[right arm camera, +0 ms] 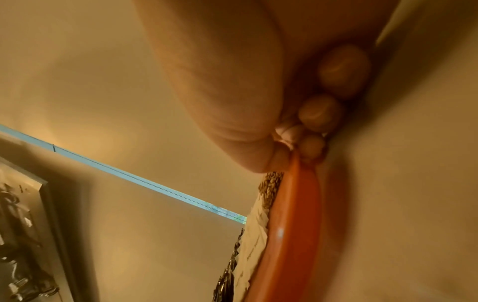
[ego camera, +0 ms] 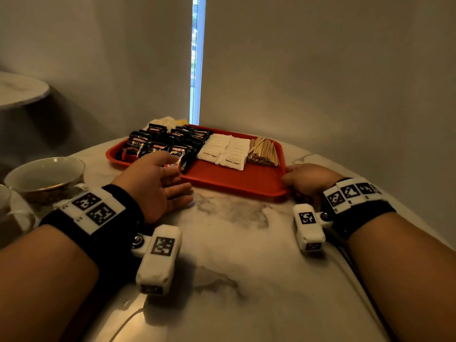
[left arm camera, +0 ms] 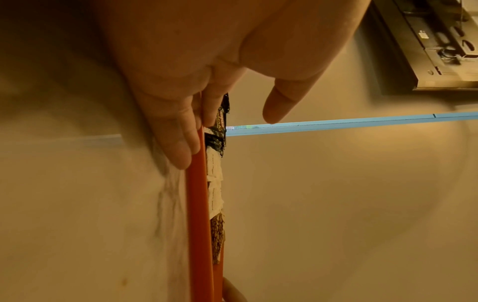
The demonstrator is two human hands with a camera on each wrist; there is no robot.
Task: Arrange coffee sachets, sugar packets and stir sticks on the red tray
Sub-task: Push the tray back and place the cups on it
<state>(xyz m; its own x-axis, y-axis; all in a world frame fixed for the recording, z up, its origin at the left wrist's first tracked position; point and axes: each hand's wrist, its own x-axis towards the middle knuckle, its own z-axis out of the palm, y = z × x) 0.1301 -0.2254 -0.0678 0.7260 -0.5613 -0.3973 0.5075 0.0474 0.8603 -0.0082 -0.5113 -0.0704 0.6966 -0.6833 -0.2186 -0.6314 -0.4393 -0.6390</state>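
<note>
Forearms nearest me. My left hand [ego camera: 153, 183] lies fingers straight at the red tray [ego camera: 237, 180] rim; glossy coffee sachets [ego camera: 158, 146], papery sugar packets [ego camera: 224, 150], wooden stir sticks [ego camera: 262, 151] sit on it; right hand [ego camera: 306, 178] clamps its corner. Tugging the slick plastic could scatter the rows.

I read "brown sugar" in small dark print on the front white paper sugar packets [ego camera: 232, 161]. The black foil coffee sachets [ego camera: 137, 144] show "KOPIKO" and, partly covered, "SUPREME".
</note>
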